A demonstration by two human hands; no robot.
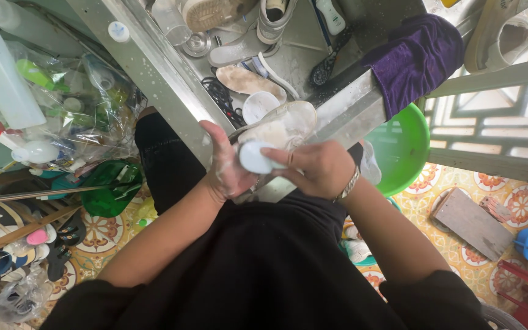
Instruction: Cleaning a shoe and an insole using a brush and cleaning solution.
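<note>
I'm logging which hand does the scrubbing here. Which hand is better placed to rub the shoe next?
Probably the right hand: it holds the white round pad against the dirty white shoe, over the metal sink. The soapy left hand grips the shoe, steadying it.

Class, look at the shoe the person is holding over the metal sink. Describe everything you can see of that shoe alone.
The shoe is a whitish, soiled sneaker, sole side mostly up, tilted over the metal sink's front edge. Its rubbery-looking sole shows brown grime and wet suds. The left hand, soapy, grips it from the side; the right hand presses a small round white pad against it. The upper and laces are hidden.
</note>
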